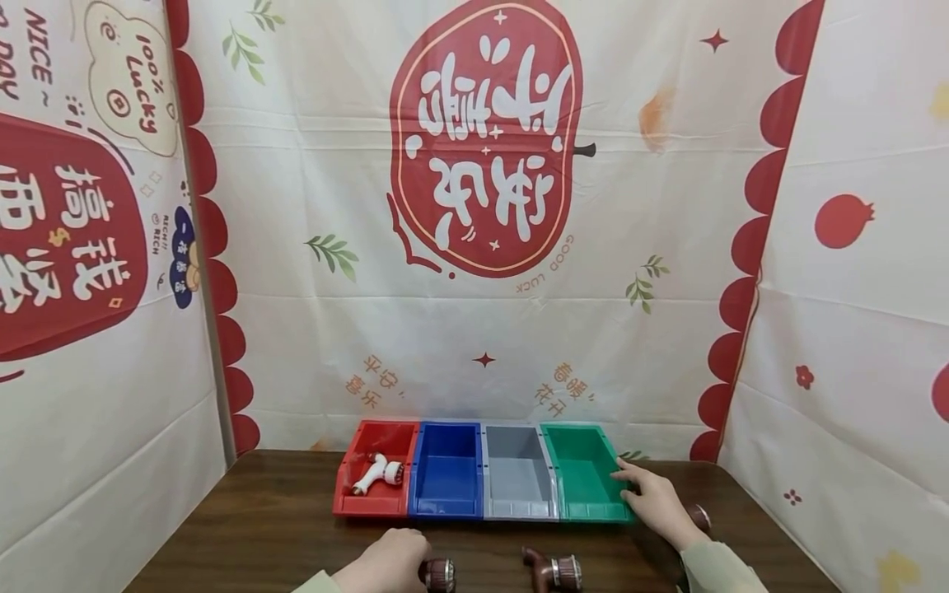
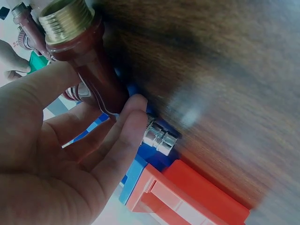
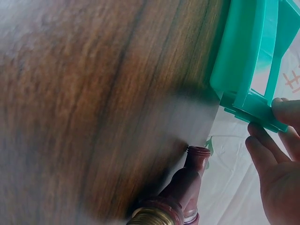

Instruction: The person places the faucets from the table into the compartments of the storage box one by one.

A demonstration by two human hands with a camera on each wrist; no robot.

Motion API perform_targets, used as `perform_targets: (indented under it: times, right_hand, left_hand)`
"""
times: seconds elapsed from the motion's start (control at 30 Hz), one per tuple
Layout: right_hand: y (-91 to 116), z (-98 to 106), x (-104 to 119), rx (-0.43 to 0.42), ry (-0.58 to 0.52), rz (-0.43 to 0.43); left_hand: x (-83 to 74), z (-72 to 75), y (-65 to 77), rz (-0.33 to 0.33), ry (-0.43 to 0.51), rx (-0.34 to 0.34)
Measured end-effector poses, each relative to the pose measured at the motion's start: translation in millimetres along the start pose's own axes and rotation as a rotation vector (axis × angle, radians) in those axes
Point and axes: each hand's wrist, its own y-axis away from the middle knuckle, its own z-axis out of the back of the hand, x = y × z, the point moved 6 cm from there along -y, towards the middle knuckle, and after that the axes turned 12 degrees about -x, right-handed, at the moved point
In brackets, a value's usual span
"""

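My left hand (image 1: 389,564) grips a dark red faucet (image 2: 93,65) near the table's front edge. In the left wrist view the faucet has a brass threaded end at the top and a chrome tip beyond the fingers. My right hand (image 1: 656,502) is at the right rim of the green bin (image 1: 582,457). In the right wrist view its thumb and fingertips pinch the green edge. A second dark red faucet (image 1: 552,570) lies on the table between the hands. Another dark red faucet (image 3: 183,187) lies beside the right wrist.
The green bin stands in a row with a grey bin (image 1: 519,469), a blue bin (image 1: 447,465) and a red bin (image 1: 378,504). A white faucet (image 1: 381,471) lies in the red one. Behind the wooden table (image 1: 245,527) hangs a printed cloth (image 1: 296,346).
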Motion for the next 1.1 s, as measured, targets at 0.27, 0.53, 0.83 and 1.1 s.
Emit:
perform_targets:
  times: [0.27,0.53,0.83,1.1]
  right_hand:
    - [0.4,-0.4,1.0,0.003,0.001,0.002]
    - [-0.3,1.4,2.0,0.017,0.004,-0.011]
    - [0.3,2.3,4.1,0.006,0.002,0.0]
    - [0.7,1.8,3.4,0.013,0.009,-0.003]
  left_hand:
    - [-2.8,4.0,-2.4,-0.044,-0.037,-0.009]
    - [-8.1,4.1,-5.4,-0.132,-0.131,-0.043]
    - [-7.5,7.6,-4.1,-0.121,-0.113,-0.04]
    - [-7.6,6.4,-4.3,-0.099,-0.116,-0.023]
